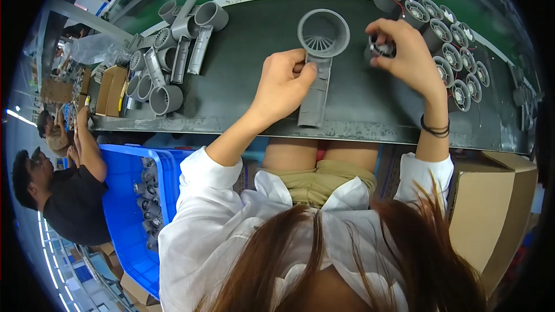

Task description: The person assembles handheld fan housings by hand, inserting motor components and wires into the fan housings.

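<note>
My left hand pinches a grey plastic hair dryer shell where its round barrel meets the handle. The barrel end points away from me, with a ribbed grille inside, and the open, trough-like handle reaches toward the bench's near edge. To the right of the shell, apart from it, my right hand holds a small round grey fan unit between thumb and fingers, just above the bench. My fingers cover part of the fan. Close beyond that hand stand several similar fan units with red wires.
On the dark bench, a pile of grey shells lies to the left. Below the bench are a blue bin with grey parts and a cardboard box. A person in black works at far left, beside an open carton.
</note>
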`<state>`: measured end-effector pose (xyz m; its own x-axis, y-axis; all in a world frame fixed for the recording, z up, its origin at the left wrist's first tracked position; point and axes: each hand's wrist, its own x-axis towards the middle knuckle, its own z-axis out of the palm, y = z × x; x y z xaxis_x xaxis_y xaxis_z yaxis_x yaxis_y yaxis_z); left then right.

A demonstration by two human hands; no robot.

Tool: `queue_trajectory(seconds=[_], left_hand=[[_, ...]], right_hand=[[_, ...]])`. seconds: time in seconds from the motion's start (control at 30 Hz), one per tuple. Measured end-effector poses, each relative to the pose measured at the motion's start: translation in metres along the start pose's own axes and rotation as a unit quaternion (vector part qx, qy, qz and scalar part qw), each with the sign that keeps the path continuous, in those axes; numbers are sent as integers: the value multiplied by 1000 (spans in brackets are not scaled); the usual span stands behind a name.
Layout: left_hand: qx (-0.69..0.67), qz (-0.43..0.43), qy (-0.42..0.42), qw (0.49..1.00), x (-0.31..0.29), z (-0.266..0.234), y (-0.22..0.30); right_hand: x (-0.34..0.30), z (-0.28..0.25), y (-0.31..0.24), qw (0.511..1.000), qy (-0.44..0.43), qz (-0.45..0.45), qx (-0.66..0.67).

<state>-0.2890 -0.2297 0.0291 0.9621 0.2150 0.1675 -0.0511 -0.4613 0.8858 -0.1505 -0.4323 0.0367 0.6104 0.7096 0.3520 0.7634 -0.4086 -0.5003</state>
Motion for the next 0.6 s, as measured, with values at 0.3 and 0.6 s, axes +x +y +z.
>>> queue_trajectory(seconds=[0.3,0.6], left_hand=[[139,28,-213,967,13,-31,-17],[176,42,-249,952,22,-40,-9]], right_hand=[[-14,2,-25,999,-38,-9,19],[-24,10,-18,999,17,9,44]])
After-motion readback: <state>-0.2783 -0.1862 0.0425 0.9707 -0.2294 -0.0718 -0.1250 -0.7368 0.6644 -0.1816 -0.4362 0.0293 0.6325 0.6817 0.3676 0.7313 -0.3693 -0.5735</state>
